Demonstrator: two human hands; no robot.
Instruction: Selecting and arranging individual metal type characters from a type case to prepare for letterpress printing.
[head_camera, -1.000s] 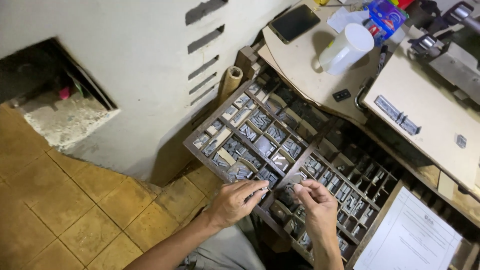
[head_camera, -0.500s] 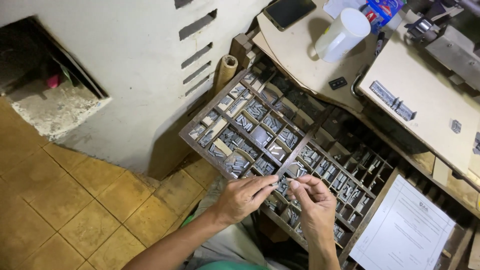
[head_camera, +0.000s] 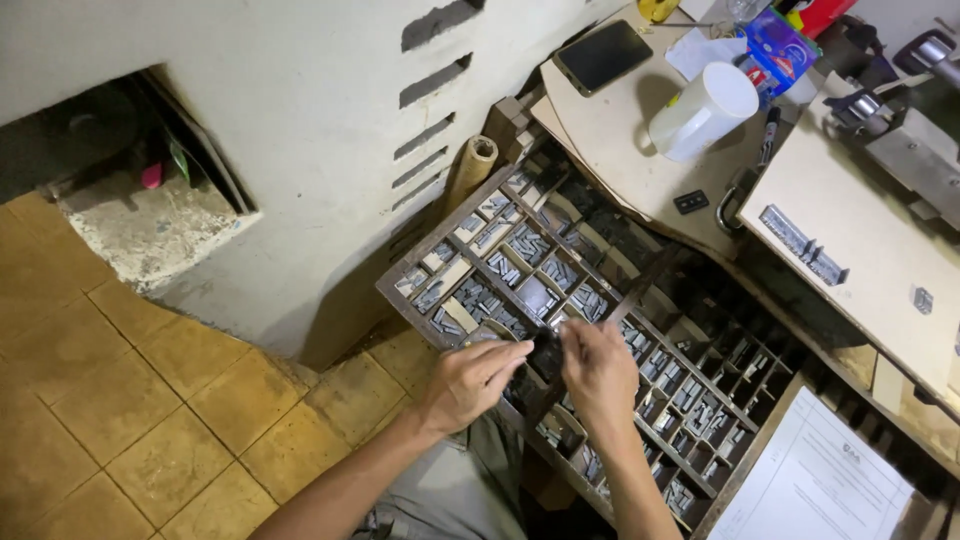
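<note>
Both hands have drawn together over the type case (head_camera: 470, 262); left hand (head_camera: 470, 382) and right hand (head_camera: 598, 368) pinch a small dark piece (head_camera: 546, 347)

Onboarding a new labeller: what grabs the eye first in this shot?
First, the wooden compartment tray running diagonally through the middle, its many small cells filled with little grey metal blocks. At its near edge the left hand and right hand meet, fingertips pinching something small and dark between them. Next, the white cup and dark phone on the board at the top, and the printed sheet at bottom right.
</note>
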